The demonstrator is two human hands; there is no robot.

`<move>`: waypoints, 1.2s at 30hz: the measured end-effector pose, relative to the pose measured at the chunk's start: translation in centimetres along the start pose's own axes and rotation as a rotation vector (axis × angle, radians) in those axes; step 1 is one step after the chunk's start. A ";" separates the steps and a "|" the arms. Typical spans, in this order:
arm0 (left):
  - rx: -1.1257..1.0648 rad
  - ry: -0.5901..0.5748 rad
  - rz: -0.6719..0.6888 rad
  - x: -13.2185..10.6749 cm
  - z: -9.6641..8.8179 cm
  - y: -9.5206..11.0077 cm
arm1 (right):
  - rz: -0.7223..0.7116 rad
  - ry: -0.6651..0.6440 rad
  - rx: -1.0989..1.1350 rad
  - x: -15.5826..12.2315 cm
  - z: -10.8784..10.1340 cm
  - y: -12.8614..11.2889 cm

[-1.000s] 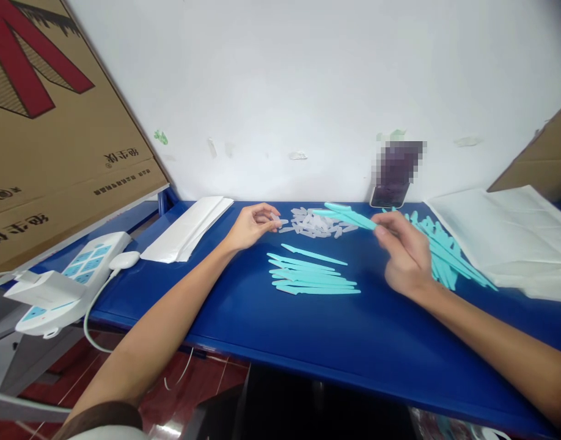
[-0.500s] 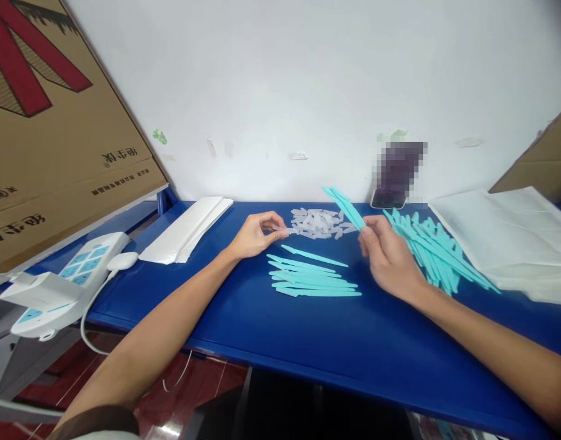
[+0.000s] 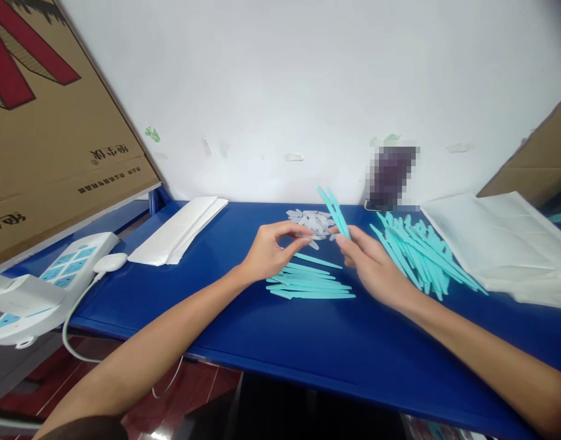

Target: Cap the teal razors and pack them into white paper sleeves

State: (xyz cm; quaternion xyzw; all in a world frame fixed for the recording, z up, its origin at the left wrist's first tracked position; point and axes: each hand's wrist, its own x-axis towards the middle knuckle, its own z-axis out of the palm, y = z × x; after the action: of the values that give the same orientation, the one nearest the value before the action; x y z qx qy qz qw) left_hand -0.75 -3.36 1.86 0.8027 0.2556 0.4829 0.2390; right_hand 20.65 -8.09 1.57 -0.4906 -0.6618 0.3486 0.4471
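My right hand point(image 3: 371, 263) is closed on a few thin turquoise plastic sticks point(image 3: 333, 211) that point up and away. My left hand point(image 3: 272, 247) pinches a small clear plastic cap point(image 3: 308, 231) right beside their lower ends. Behind the hands lies a heap of clear caps point(image 3: 310, 220). Just below the hands a neat row of turquoise sticks point(image 3: 308, 284) lies on the blue table point(image 3: 244, 324). A larger loose pile of turquoise sticks point(image 3: 413, 253) lies to the right.
White bags point(image 3: 179, 229) lie at the back left and a stack of white bags point(image 3: 500, 238) at the right. A white power strip point(image 3: 46, 287) with a plug sits at the left edge. Cardboard boxes point(image 3: 42, 134) lean on both sides. A blurred phone point(image 3: 390, 177) stands against the wall.
My right hand lifted the sticks from the right pile and tilted them upright. My left hand picked a cap from the heap and moved right until both hands met.
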 end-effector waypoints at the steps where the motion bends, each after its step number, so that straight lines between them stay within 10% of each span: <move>1: -0.048 0.000 -0.040 -0.1 0.3 0.3 | 0.020 -0.037 0.019 -0.1 0.1 -0.4; 10: -0.216 0.011 -0.192 -0.5 1.1 1.0 | 0.086 -0.072 0.093 -0.2 0.3 -0.3; 20: -0.007 -0.033 0.098 -0.2 0.8 0.9 | 0.179 -0.138 0.319 0.0 0.4 -0.4; 36: -0.274 -0.051 -0.337 -0.7 1.9 0.3 | 0.012 0.075 0.005 -0.1 0.5 -0.2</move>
State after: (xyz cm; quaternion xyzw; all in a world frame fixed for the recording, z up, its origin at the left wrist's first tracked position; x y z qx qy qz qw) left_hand 0.71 -4.28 0.79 0.7205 0.3122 0.4459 0.4296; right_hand 20.17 -8.25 1.53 -0.5062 -0.6405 0.3344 0.4709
